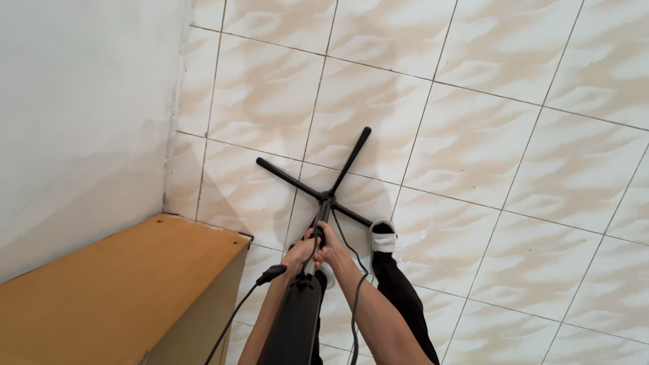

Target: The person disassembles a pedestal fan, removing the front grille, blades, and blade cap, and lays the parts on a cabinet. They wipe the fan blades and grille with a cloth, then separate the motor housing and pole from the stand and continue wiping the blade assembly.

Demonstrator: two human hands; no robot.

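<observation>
A black tripod stand point(323, 195) stands on the tiled floor with its three legs spread out. Both hands grip its upright pole just above the legs: my left hand point(299, 251) on the left side, my right hand point(331, 249) on the right, fingers wrapped around it. A wide black part point(295, 324) sits on the pole below my hands in the picture. A black cable point(353, 297) with a plug point(270, 274) hangs beside the pole.
A wooden cabinet top point(115, 284) stands at the lower left against a white wall point(81, 115). My leg in black trousers and a white sandal point(382, 238) rest by the stand's right leg. Beige floor tiles point(514, 149) stretch to the right.
</observation>
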